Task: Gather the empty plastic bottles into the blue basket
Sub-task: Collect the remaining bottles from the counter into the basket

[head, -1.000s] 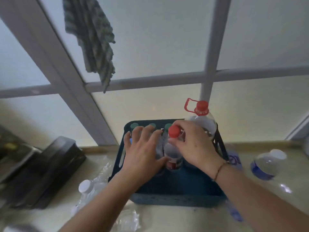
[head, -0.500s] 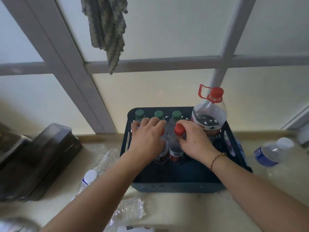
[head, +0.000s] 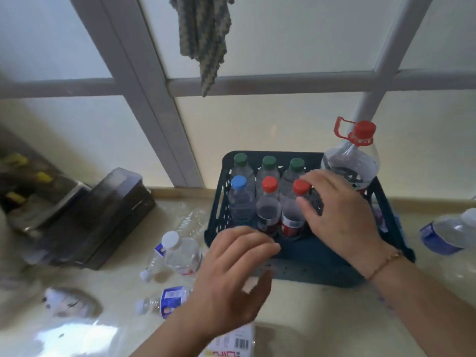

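The blue basket (head: 304, 275) stands on the counter by the window. Upright in it are three green-capped bottles (head: 269, 167), a blue-capped bottle (head: 239, 197), two red-capped bottles (head: 269, 202), and a large red-capped jug (head: 353, 163) at its back right. My right hand (head: 337, 215) rests over the basket, fingers touching the right red-capped bottle (head: 292, 215). My left hand (head: 231, 276) hovers open at the basket's front left corner, holding nothing. Loose bottles lie left of the basket: a white-capped bottle (head: 180, 253) and a blue-labelled bottle (head: 164, 302). Another blue-labelled bottle (head: 448, 233) lies at the right.
A dark box (head: 98, 217) sits at the left of the counter. Crumpled clear plastic (head: 77, 331) and a labelled bottle (head: 231, 343) lie at the near edge. A checked cloth (head: 206, 34) hangs on the window frame.
My left hand has drawn back out of the basket toward the front left and opened. The right hand stays at the red-capped bottle. The view has shifted, showing more counter on the left.
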Tool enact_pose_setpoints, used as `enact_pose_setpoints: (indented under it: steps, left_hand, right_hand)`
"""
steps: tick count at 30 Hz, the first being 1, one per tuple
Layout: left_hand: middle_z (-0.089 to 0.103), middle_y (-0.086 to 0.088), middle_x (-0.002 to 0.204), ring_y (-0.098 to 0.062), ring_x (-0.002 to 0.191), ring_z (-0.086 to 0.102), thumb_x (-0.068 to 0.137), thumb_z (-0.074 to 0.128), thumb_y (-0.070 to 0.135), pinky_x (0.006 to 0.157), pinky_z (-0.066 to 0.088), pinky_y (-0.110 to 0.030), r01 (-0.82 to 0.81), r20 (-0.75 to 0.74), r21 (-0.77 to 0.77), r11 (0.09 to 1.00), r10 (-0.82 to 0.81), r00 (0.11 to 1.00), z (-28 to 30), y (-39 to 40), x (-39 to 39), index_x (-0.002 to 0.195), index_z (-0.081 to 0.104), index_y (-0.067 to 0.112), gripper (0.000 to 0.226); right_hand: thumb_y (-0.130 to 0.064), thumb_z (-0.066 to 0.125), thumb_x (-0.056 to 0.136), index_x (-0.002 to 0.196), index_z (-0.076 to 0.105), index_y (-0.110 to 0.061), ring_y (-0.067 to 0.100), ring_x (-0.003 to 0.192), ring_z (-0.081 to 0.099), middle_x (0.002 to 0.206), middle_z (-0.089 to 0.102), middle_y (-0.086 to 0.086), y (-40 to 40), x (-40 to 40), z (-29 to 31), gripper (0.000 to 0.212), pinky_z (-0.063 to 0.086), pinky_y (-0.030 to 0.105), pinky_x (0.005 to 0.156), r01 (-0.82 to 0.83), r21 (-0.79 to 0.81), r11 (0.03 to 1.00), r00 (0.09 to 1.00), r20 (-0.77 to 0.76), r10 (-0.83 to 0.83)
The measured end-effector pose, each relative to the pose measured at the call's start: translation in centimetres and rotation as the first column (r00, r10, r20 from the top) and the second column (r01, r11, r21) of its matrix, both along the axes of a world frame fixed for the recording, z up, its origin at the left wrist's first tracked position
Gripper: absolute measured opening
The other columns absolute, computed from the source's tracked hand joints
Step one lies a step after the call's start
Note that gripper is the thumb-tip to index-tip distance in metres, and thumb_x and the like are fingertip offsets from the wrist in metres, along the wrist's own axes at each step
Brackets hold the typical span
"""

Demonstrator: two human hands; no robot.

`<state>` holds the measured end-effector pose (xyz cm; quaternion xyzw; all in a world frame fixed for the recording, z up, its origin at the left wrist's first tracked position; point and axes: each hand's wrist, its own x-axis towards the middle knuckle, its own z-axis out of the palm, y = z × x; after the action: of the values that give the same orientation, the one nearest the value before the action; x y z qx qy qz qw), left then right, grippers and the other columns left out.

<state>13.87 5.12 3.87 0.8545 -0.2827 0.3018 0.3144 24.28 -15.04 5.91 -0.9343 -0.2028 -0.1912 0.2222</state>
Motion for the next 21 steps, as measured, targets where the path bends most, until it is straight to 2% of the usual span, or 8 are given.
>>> enact_pose_setpoints:
  steps: [3,8,10,11,14,16,18,21]
  left_hand:
    - [0.070,-0.004,0.103,-0.026,0.097,0.064,0.077,0.075,0.008,0.081,0.051,-0.041,-0.040,-0.038,0.005,0.999,0.040,0.998,-3.7,3.3,-4.8,0.106,0.065,0.014,0.030]
    - [0.069,0.002,0.095,-0.019,0.089,0.064,0.079,0.070,0.012,0.080,0.052,-0.036,-0.384,-0.150,-0.098,0.918,0.368,0.918,-8.3,9.1,-9.9,0.093,0.071,0.012,0.014]
    - [0.069,0.004,0.096,-0.017,0.090,0.063,0.080,0.068,0.017,0.080,0.052,-0.034,-0.473,-0.215,-0.097,0.876,0.446,0.869,-9.6,10.7,-10.7,0.099,0.067,0.017,0.018]
    - [0.069,0.004,0.100,-0.017,0.093,0.063,0.080,0.066,0.021,0.082,0.051,-0.033,-0.520,-0.258,-0.031,0.853,0.496,0.829,-10.5,11.6,-11.0,0.106,0.063,0.020,0.026]
    - [0.063,0.001,0.125,-0.026,0.112,0.059,0.074,0.065,0.035,0.095,0.049,-0.039,-0.610,-0.405,0.320,0.725,0.687,0.603,-14.0,14.9,-11.5,0.131,0.051,0.021,0.060]
    - [0.057,-0.002,0.137,-0.032,0.123,0.054,0.070,0.070,0.042,0.099,0.048,-0.046,-0.577,-0.506,0.452,0.680,0.728,0.461,-16.2,17.0,-11.6,0.139,0.047,0.016,0.077]
    - [0.055,0.000,0.141,-0.030,0.128,0.050,0.073,0.069,0.045,0.099,0.045,-0.045,-0.540,-0.573,0.480,0.692,0.713,0.404,-17.6,18.4,-11.4,0.140,0.048,0.018,0.076]
    - [0.059,0.004,0.134,-0.025,0.123,0.053,0.082,0.067,0.037,0.097,0.043,-0.038,-0.546,-0.658,0.386,0.743,0.637,0.401,-18.5,19.9,-10.8,0.134,0.055,0.022,0.056]
  right_hand:
    - [-0.015,0.066,0.087,0.102,0.070,-0.005,0.025,0.095,0.063,0.103,0.069,0.008,0.9,-3.1,0.0,0.019,0.054,0.035,0.085,-0.201,0.060,0.978,0.955,0.233,0.183]
    - [-0.006,0.070,0.083,0.088,0.074,-0.005,0.024,0.081,0.063,0.089,0.070,0.006,5.9,-6.4,-1.7,0.007,0.053,0.033,0.076,-0.559,0.092,0.824,0.820,0.211,0.532]
    - [-0.004,0.070,0.080,0.083,0.074,-0.006,0.023,0.072,0.061,0.083,0.069,0.005,8.2,-8.0,-2.9,0.005,0.051,0.032,0.065,-0.672,0.101,0.734,0.736,0.209,0.644]
    - [-0.005,0.071,0.079,0.083,0.073,-0.008,0.022,0.070,0.060,0.082,0.068,0.004,9.4,-8.9,-3.8,0.006,0.050,0.031,0.060,-0.703,0.085,0.706,0.706,0.200,0.680]
    - [-0.019,0.070,0.071,0.094,0.068,-0.019,0.018,0.077,0.062,0.087,0.065,-0.003,12.6,-11.2,-8.1,0.023,0.051,0.029,0.056,-0.700,-0.085,0.709,0.711,0.003,0.703]
    - [-0.028,0.069,0.066,0.100,0.062,-0.026,0.017,0.085,0.063,0.094,0.062,-0.007,14.3,-11.8,-10.9,0.035,0.053,0.030,0.059,-0.675,-0.180,0.715,0.738,-0.182,0.650]
    - [-0.034,0.067,0.067,0.098,0.061,-0.029,0.017,0.088,0.063,0.095,0.062,-0.009,15.4,-11.8,-12.9,0.032,0.053,0.031,0.061,-0.647,-0.233,0.726,0.760,-0.280,0.587]
    - [-0.041,0.059,0.073,0.094,0.063,-0.028,0.018,0.085,0.063,0.094,0.063,-0.009,15.9,-12.0,-13.8,0.025,0.053,0.032,0.060,-0.620,-0.272,0.736,0.781,-0.301,0.547]
